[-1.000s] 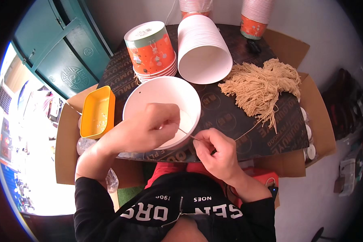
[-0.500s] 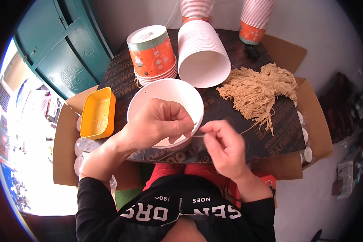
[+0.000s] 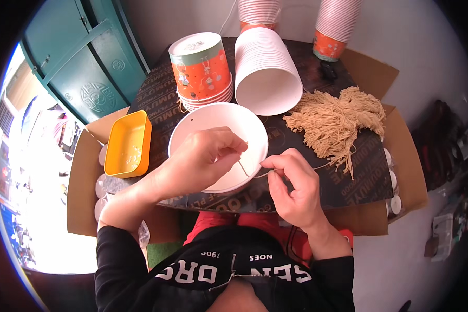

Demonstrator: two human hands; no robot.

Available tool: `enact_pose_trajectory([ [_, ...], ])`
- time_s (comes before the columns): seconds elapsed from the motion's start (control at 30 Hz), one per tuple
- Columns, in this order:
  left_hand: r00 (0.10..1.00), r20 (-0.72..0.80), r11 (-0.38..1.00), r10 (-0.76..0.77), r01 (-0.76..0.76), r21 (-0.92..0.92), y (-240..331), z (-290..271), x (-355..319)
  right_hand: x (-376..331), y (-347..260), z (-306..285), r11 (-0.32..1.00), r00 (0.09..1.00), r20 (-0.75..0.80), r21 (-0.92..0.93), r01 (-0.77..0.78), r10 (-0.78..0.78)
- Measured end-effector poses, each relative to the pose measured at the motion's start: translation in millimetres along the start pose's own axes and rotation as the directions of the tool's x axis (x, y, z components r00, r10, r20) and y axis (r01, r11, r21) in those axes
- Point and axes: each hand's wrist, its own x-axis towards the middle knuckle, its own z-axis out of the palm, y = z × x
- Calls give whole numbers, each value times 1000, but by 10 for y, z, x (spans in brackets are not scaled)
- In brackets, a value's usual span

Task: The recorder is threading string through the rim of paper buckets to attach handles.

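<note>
- A thin tan string [image 3: 252, 174] is pinched between the right hand [image 3: 291, 190] and the left hand [image 3: 203, 158].
- Since a second ago, both hands have been drawn closer over the white bowl [image 3: 213, 122]; threading appears underway.
- The string bundle [image 3: 335, 122] lies beyond, untouched.

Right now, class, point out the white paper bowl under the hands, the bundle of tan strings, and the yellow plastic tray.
White paper bowl [image 3: 205, 118], head view, bare far inner wall.
Bundle of tan strings [image 3: 334, 120], head view, middle.
Yellow plastic tray [image 3: 128, 144], head view, inner floor.
</note>
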Motion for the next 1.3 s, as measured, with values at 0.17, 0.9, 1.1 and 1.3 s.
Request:
enact_pose_trajectory([
  [0.17, 973, 225, 922, 53, -134, 364, 96, -118, 41, 27, 12, 16, 992, 998, 38, -113, 59, -55],
  [0.9, 956, 292, 1000, -5, 1, 14, 56, -384, -23, 49, 122, 51, 948, 972, 15, -219, 231, -234],
  [1.1, 974, 203, 880, -105, 186, -437, 78, -121, 50, 62, 16, 68, 949, 980, -21, -251, 188, -200],
  [1.3, 957, 217, 799, -192, 281, -532, 63, -54, 116, -63, -115, -47, 940, 994, 61, -323, 107, -92],
])
